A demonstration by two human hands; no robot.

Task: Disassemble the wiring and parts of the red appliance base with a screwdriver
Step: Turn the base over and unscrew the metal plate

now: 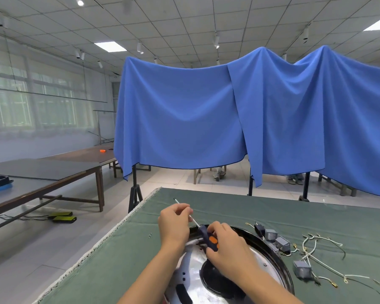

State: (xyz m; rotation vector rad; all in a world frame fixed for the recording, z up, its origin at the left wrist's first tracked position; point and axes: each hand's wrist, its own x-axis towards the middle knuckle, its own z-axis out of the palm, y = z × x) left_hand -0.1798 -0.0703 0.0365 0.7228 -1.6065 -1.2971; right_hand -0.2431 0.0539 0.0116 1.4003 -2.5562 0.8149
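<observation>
Appliance base [206, 273]: on the green table [123, 260], near edge cut off, my arms hiding its middle. Screwdriver [208, 238]: my right hand [226, 244] grips the handle, my left hand [173, 222] pinches the shaft. Loose wires [316, 251] beside.

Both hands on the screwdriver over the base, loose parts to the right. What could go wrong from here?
1. The left hand pinches the bare shaft while the right hand grips the screwdriver handle; a slip could jab a finger.
2. Removed white wires and grey components lie loose right of the base; a forearm sweep could scatter them.
</observation>
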